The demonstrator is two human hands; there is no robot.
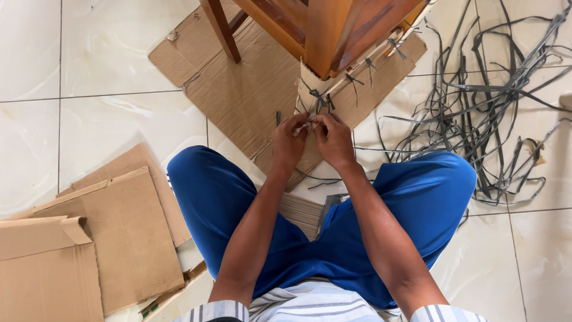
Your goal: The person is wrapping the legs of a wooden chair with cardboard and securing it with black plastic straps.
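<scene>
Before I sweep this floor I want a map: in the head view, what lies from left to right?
Stacked cardboard sheets → left hand → right hand, both pinching a thin strap at the wooden furniture leg → tangle of grey straps.

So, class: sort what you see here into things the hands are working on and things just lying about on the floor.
In use:
left hand and right hand, pinching a dark strap tie
cardboard wrap on the wooden furniture leg

Lying about:
flat cardboard pieces, left
tangle of grey straps, right
cardboard sheet under the furniture
</scene>
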